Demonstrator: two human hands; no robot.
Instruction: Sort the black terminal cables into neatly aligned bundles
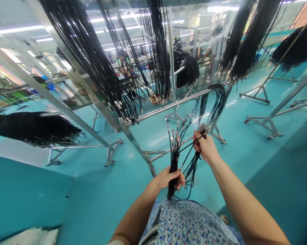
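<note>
My left hand is closed around a bunch of thin black cables, gripping it low so the metal-tipped ends stand up above my fist. My right hand is closed on another few of the same black cables, which loop down between my two hands. Both hands are in front of my chest, above the teal floor. Just beyond them a horizontal steel rail carries a draped bundle of black cables.
Steel racks hung with thick bundles of black cables stand to the left and ahead. More racks stand at right. A big black bundle hangs at far left. People work at benches in the background.
</note>
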